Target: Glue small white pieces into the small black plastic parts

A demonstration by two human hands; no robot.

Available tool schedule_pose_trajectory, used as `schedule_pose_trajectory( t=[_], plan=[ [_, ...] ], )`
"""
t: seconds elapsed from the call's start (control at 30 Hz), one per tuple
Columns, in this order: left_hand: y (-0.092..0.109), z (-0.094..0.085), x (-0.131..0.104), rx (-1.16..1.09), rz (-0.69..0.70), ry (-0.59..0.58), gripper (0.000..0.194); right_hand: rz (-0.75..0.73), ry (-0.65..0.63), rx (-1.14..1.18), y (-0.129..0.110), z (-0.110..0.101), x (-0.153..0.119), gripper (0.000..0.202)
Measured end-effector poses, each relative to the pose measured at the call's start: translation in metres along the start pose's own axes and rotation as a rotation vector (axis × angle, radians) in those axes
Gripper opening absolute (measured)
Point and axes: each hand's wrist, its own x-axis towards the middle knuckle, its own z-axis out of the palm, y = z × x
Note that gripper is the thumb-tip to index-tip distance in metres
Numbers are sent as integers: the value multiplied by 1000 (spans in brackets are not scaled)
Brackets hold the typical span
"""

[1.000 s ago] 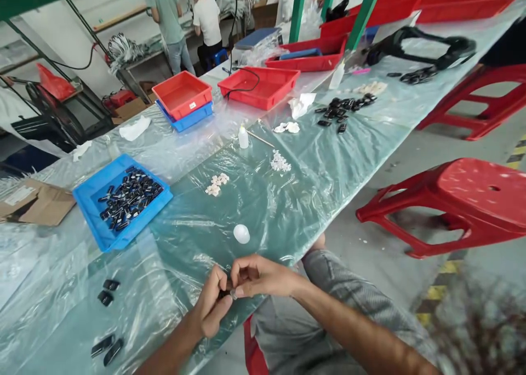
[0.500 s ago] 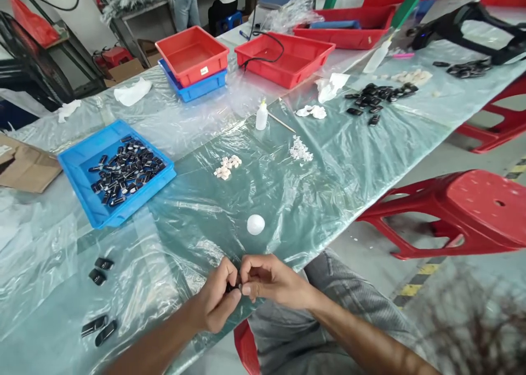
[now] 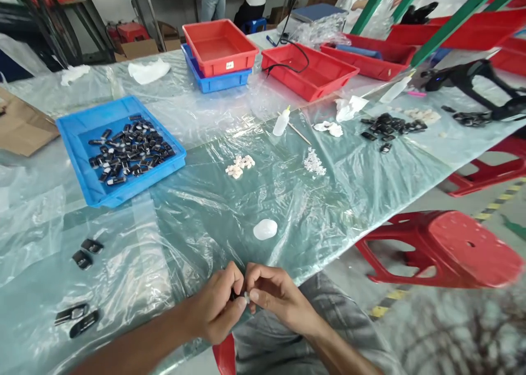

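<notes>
Both grips pinch one small part (image 3: 245, 295) above the plastic-sheeted table (image 3: 213, 221)

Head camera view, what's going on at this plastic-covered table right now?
A person seated at the table edge pinches a small black plastic part between the left hand and the right hand, fingertips meeting over a tiny pale piece. Ahead lie a white rounded lump, two piles of small white pieces and a blue plastic tray full of similar black parts. Four more black parts lie to the left.
</notes>
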Motion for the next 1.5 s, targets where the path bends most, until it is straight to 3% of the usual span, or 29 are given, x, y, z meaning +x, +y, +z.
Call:
schedule_pose_trajectory(
  t=[0.33, 0.83, 1.17, 1.3, 1.5],
  plan=[
    [6, 7, 14, -227, 57, -9, 35, 5, 56, -19, 9, -2, -8, 44],
    [-4, 15, 16, -156, 122, -10, 41, 84, 63, -67, 8, -11, -9, 49],
    [-1, 15, 16, -239, 64, -41, 43, 85, 57, -62, 5, -8, -11, 43],
    [-3, 18, 17, -205, 137, -36, 46, 80, 74, -68, 7, -7, -13, 42],
    [2, 17, 15, -193, 87, -52, 40, 73, 103, -65, 10, 1, -12, 52]
  ],
)
